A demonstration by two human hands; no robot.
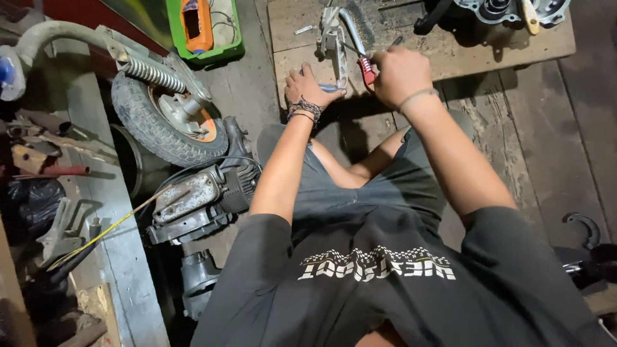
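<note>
Both my hands work at the far wooden board (450, 51), the left hand (307, 85) flat, pinning the upright silver metal part (334, 45) just right of it, the right hand (400, 74) fisted round red-handled pliers (367, 69) pointing left at it.

Dim overall, warm indoor light strongest toward twelve o'clock over the wooden board (450, 48). Dark shadow pooled under the forearms near the centre and deep at seven and eight o'clock. Mild glare off the metal lever (334, 38). Slight motion blur on the right hand (398, 74). Wide-angle stretching at three and nine o'clock; black shirt (385, 289) soft at six.
</note>
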